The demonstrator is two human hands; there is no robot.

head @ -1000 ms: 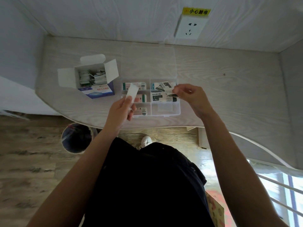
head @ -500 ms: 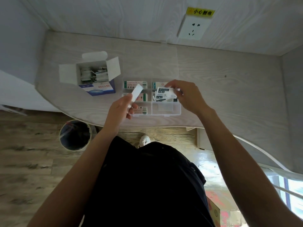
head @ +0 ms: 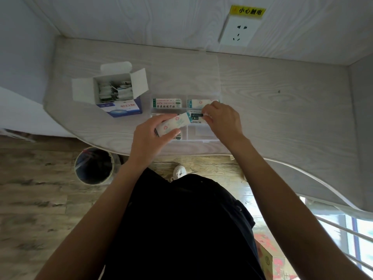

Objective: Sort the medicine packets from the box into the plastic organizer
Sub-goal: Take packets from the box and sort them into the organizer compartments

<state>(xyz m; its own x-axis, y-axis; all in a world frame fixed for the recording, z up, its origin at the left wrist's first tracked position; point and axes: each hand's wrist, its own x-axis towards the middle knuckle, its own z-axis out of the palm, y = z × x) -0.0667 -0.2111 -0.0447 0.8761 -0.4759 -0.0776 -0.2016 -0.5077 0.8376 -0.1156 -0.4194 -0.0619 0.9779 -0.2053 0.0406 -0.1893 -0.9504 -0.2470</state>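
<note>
A pale grey wood-grain counter (head: 282,102) carries a white box (head: 113,91) with a blue front, a clear organizer (head: 201,138), and a white packet (head: 173,124) printed in teal with red circles; above, a yellow label (head: 247,11) with black characters.

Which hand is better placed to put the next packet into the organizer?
Left, probably. The left hand already holds a packet right above the organizer. The right hand is busy at the packets in a right-side compartment.

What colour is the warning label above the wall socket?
Yellow with black characters; the warning label shows in the head view, just above the white wall socket.
</note>
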